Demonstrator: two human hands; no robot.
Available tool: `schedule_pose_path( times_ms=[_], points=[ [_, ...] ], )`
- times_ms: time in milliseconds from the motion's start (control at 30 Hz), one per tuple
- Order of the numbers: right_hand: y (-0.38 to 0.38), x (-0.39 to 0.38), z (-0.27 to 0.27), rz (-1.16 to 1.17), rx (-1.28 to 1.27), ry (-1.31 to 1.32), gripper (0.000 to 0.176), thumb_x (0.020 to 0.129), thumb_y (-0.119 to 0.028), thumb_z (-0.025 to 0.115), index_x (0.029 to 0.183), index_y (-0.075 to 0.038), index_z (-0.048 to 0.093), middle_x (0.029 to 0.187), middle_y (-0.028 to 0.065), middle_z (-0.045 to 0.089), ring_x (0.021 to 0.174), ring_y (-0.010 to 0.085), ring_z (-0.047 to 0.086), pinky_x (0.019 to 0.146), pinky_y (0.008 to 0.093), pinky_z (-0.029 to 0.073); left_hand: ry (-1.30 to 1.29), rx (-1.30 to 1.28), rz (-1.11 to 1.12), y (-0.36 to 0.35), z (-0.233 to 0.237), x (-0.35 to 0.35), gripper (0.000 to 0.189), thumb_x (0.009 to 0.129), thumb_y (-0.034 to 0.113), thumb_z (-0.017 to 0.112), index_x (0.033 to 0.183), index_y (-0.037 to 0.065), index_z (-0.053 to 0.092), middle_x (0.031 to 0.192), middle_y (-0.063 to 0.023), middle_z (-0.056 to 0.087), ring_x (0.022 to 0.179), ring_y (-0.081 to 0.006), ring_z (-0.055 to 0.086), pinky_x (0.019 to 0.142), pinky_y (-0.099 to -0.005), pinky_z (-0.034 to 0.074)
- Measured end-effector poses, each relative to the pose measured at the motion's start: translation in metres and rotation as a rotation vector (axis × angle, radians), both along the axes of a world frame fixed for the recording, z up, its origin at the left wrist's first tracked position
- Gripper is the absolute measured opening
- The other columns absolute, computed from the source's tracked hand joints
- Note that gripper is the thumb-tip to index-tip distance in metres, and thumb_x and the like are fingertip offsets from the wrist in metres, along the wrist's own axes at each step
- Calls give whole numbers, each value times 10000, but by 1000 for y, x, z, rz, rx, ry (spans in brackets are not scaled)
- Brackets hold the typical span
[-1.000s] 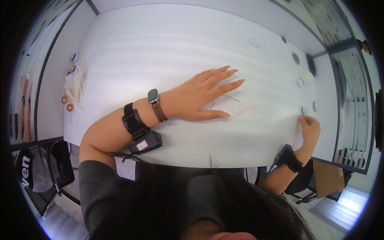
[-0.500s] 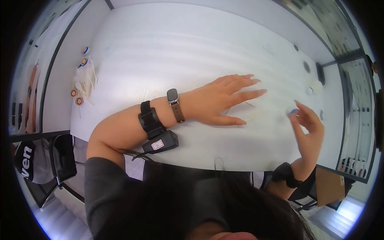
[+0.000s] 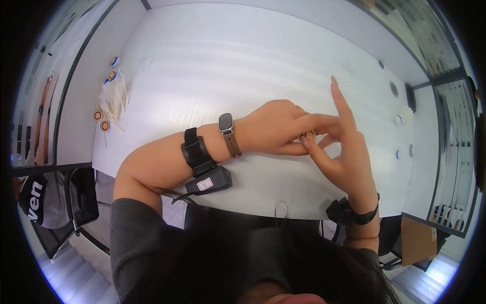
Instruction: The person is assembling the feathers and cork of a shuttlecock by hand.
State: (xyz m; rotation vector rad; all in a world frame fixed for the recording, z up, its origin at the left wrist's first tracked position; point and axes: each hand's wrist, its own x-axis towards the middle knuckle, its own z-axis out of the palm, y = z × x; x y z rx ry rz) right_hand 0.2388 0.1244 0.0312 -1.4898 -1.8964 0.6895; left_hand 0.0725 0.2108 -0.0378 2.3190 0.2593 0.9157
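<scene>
The right hand (image 3: 352,157) pinched a small round piece (image 3: 309,135), its thumb tip laid against the face; the opposing fingertip was partly hidden. One finger of that hand stood raised. The left hand (image 3: 276,124) had its thumb and forefinger to either side of the piece, but whether they were clamped on it could not be told.

Half a second earlier the right hand was well apart from the left, off toward the right side of the table (image 3: 202,55); now the two met, so the piece seemed to have become two-handed work. It sat between the hands, above the near part of the table, its face pale tan with a ring-like marking, much of it covered by fingers.

Farther out, the left wrist wore a watch (image 3: 226,122) and the forearm a black box (image 3: 210,180). Near the table's left edge lay tan-faced round pieces (image 3: 105,125) around a heap of thin white sticks (image 3: 121,99). Toward the right edge lay a little blue item (image 3: 398,154).
</scene>
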Motion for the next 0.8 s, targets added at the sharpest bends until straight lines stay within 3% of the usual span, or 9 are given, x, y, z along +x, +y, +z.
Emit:
schedule_pose_path(
  times_ms=[167,267,367,467,500,600,633,800],
  points=[
    [11,20,-2,-71,-11,20,845,797,-168,766,1517,-75,334,755,79,695,610,146,651,658,266,502,84,-62,68,-3,5,0,555,852,254,687,1369,136,521,679,-4,641,561,-236,598,540,-330,460],
    [29,44,-12,-136,18,35,575,830,-183,754,1358,-69,555,731,50,689,640,123,634,671,268,487,139,-127,118,-3,13,-5,488,860,249,676,1305,97,546,777,-40,692,538,-242,574,541,-341,459],
    [45,67,-17,-238,82,-83,305,858,-170,728,1146,-78,687,806,56,705,786,149,657,730,285,486,81,-147,112,-1,4,-4,379,839,217,666,1167,52,572,830,-67,686,508,-243,517,530,-355,437],
    [64,95,-33,-314,244,-149,213,861,-185,729,1050,-89,714,936,77,711,923,166,649,784,296,476,62,-167,118,-1,7,-5,381,833,173,641,1188,62,560,737,-44,615,511,-229,494,526,-353,413],
    [70,107,-40,-333,215,-116,218,859,-193,732,1053,-96,710,1116,115,681,1101,225,615,886,340,473,51,-169,116,-2,7,-5,388,834,169,637,1198,64,555,720,-42,598,513,-227,493,527,-353,409],
    [88,129,-61,-298,457,-324,242,850,-207,743,1062,-96,714,1230,142,644,1241,292,553,1007,403,431,19,-175,105,-1,5,-5,389,833,159,630,1200,71,535,668,-39,522,530,-224,493,537,-352,399],
    [92,134,-64,-335,345,-332,313,839,-223,757,1128,-115,703,1343,160,582,1378,348,415,1104,459,341,0,-156,102,-1,0,-5,372,834,158,629,1181,67,534,671,-42,522,535,-226,494,537,-352,399],
    [105,139,-78,-259,307,-326,524,832,-272,768,1324,-177,614,1491,163,444,1464,363,251,1159,487,247,20,-156,88,1,0,-6,277,850,156,619,1078,58,496,694,-52,533,560,-221,502,533,-349,401]
  ],
)
